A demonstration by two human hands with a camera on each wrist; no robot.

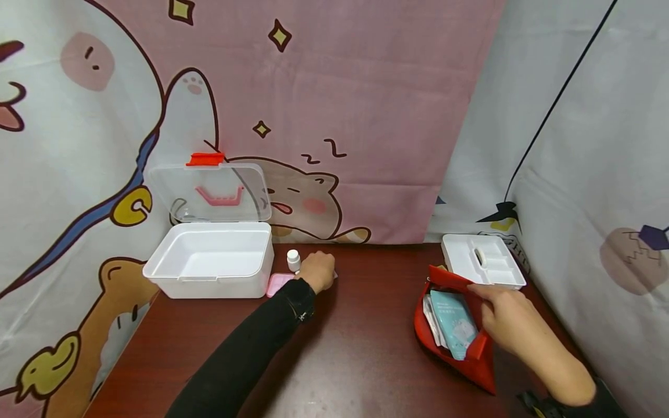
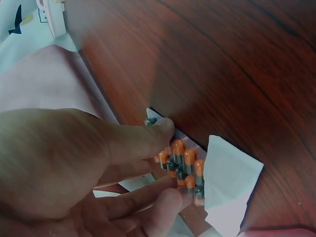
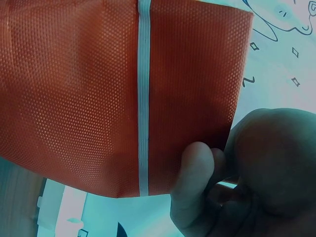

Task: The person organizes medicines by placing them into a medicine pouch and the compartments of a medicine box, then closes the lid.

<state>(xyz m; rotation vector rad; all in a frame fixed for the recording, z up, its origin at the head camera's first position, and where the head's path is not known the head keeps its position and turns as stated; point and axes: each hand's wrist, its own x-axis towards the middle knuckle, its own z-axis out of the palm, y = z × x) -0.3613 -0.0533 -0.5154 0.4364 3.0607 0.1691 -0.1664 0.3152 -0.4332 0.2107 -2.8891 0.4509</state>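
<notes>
Near the middle back of the table, my left hand point(image 1: 317, 271) pinches a blister pack of orange and dark green capsules point(image 2: 190, 165) between thumb and fingers. A white paper-like piece point(image 2: 232, 180) sits against one end of the pack; whether it is joined cannot be told. On the right, the fingers of my right hand point(image 1: 514, 319) grip the rim of a red fabric pouch point(image 1: 483, 363). The pouch's mouth gapes, showing a light-blue packet point(image 1: 453, 322) and white packets inside. In the right wrist view, thumb and fingers clasp the pouch's edge beside a pale stripe.
Left of my left hand are a small white bottle point(image 1: 294, 261), a pink flat case point(image 1: 279, 282) and a white box point(image 1: 209, 287) with its clear lid point(image 1: 219, 188) raised. Behind the pouch lies a white divided tray point(image 1: 462, 261) holding a white roll point(image 1: 479, 258). Printed cloth walls border the table.
</notes>
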